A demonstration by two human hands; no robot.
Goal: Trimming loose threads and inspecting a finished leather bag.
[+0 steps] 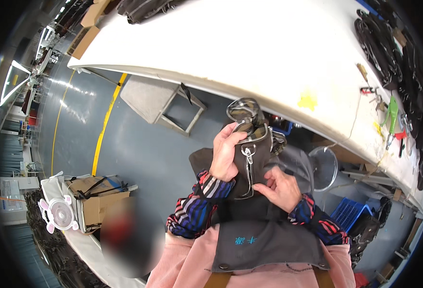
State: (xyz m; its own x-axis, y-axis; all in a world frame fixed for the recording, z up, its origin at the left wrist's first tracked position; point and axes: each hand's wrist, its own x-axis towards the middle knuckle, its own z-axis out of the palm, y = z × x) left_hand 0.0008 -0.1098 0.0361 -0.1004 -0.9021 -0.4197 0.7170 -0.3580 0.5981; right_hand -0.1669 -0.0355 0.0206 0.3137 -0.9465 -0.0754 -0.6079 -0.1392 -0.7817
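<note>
Between my hands is a dark garment (260, 162) with a camouflage-patterned part (245, 111) bunched at its top. A silver metal zip (249, 165) runs down its front, with the slider near the upper end. My left hand (225, 151) is closed on the garment's left side, thumb and fingers gripping just below the camouflage cloth. Low on the right side, my right hand (281, 188) pinches the fabric beside the zip's lower end; its curled fingers are partly hidden. Another stretch of metal zip teeth shows along the garment's upper right edge.
A long white table (211, 43) stretches across the far side, with dark garments (377, 45) and a green-handled tool (391, 115) at its right. On the floor are a grey stool (149, 98) and a blue crate (348, 214). A fan (60, 214) and cardboard box (107, 206) stand left.
</note>
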